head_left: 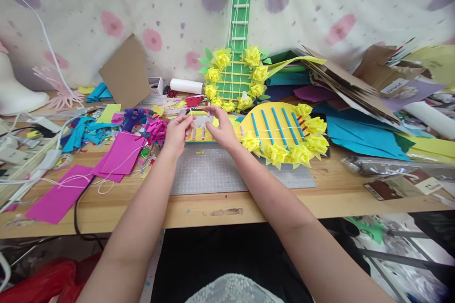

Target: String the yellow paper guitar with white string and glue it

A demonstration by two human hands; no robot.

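A yellow paper guitar (268, 120) with blue strips, yellow paper roses and white strings lies across a grey cutting mat (209, 170). Over its neck my left hand (177, 133) is closed in a pinch, a thin pale strand showing at its fingertips. Close by on the right, my right hand (223, 129) has its fingers bent and its thumb tucked in; what it grips is too small to name. A whitish piece (202, 121) shows between the two hands, partly covered by fingers. Behind stands a green paper guitar (232, 75) with white strings and yellow roses.
Magenta paper sheets (119, 156), blue scraps and a blue glue gun (134, 118) lie left, with white cords. Cardboard (126, 73) leans behind. Stacked cardboard (350, 80) and blue paper (362, 135) fill the right. A white roll (186, 86) lies at the back.
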